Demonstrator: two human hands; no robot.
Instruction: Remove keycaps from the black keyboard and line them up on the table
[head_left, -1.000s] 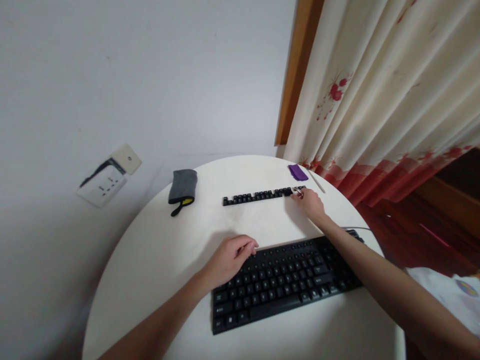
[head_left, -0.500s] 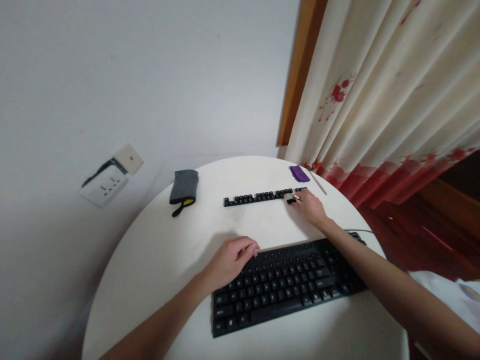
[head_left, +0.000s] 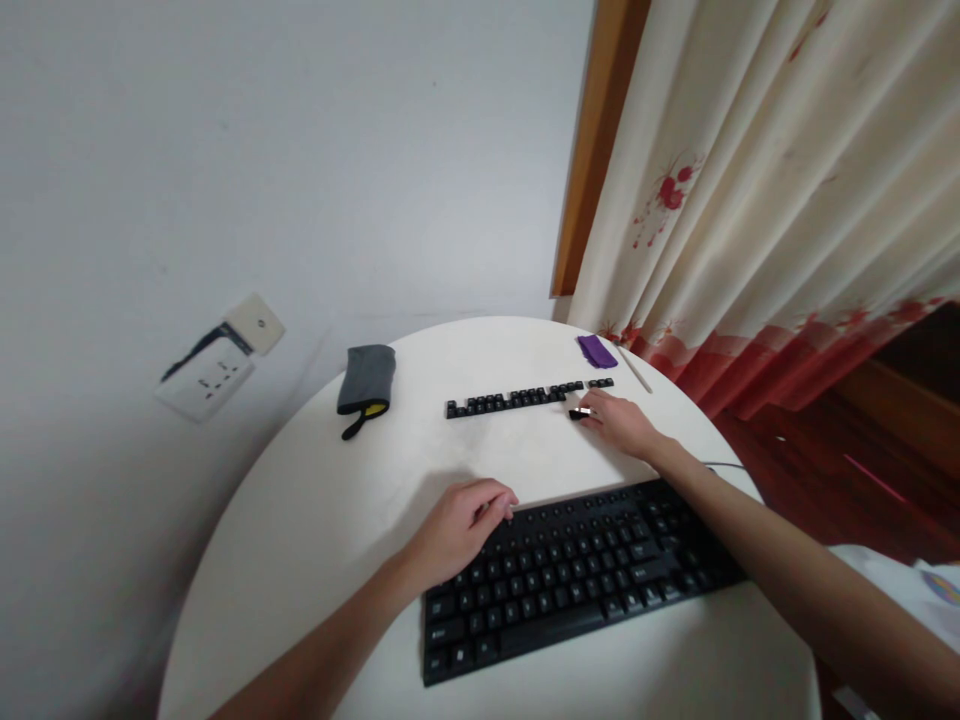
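A black keyboard (head_left: 577, 575) lies near the front edge of a round white table (head_left: 315, 520). My left hand (head_left: 459, 528) rests curled on the keyboard's far left corner, holding it. Farther back runs a row of loose black keycaps (head_left: 517, 398). My right hand (head_left: 622, 425) is just in front of the row's right end, fingers pinched on one black keycap (head_left: 578, 414) pulled slightly out of the row.
A grey pouch with a yellow edge (head_left: 365, 382) lies at the table's back left. A purple cloth (head_left: 597, 350) and a thin white stick (head_left: 634, 368) sit at the back right by the curtain (head_left: 750, 200). A wall socket (head_left: 206, 378) is on the left wall.
My right hand has drawn back from the right end of the keycap row toward me, bringing one keycap with it. My left hand has stayed on the keyboard.
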